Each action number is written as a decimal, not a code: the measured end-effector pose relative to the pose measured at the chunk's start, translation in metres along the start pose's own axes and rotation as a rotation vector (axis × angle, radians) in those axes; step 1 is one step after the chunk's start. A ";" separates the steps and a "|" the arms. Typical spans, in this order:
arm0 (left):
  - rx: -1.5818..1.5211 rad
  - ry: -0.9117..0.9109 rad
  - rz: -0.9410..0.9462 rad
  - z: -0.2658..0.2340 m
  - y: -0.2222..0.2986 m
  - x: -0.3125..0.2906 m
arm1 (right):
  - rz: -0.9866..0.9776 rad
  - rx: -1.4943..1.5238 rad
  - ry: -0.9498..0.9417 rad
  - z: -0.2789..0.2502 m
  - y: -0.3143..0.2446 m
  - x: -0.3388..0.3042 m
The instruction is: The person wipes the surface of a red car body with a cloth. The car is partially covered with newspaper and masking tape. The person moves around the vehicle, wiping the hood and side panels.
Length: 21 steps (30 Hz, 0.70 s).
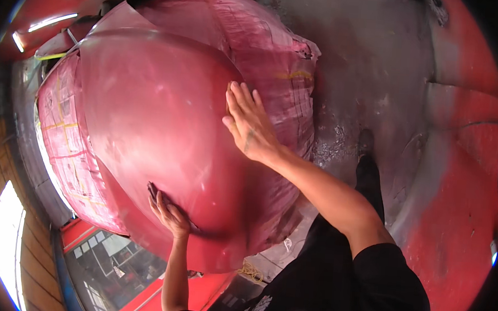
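Note:
A car hood point(155, 104), dull pinkish red and smoothly curved, fills the middle of the view. My left hand point(169, 214) rests on its lower part, with the fingers bent over a small dark pad point(152, 190) that shows at the fingertips. Most of that pad is hidden beneath the hand, so its exact kind cannot be made out. Higher up, by the hood's right edge, my right hand point(247, 118) lies flat, fingers stretched out, and nothing shows in it.
Pink-tinged masking sheet point(274, 77) with yellow tape wraps the car's right side; more masking point(67, 139) covers the left. Grey, dusty floor point(374, 66) runs along the right, beside a red wall point(461, 225). A bright window point(5, 237) stands at the lower left.

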<state>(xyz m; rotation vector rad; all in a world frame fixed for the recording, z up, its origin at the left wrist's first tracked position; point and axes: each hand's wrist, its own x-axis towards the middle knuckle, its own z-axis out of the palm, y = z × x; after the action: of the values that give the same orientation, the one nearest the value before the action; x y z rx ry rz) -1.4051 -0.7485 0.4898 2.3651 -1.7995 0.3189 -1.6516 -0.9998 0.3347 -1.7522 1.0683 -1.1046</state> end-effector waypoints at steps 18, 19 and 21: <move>0.047 0.039 -0.129 0.009 0.002 0.006 | -0.088 -0.138 -0.054 -0.009 0.011 0.051; 0.053 0.053 -0.140 0.010 0.001 0.007 | -0.124 -0.199 0.014 -0.005 -0.006 0.019; 0.060 0.063 -0.173 0.006 -0.003 -0.002 | -0.121 -0.122 -0.219 -0.006 -0.054 -0.084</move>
<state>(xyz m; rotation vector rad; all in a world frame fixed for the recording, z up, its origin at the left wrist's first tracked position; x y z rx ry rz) -1.4025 -0.7478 0.4833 2.5001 -1.5663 0.4253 -1.6670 -0.9050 0.3629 -2.0058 0.9214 -0.9087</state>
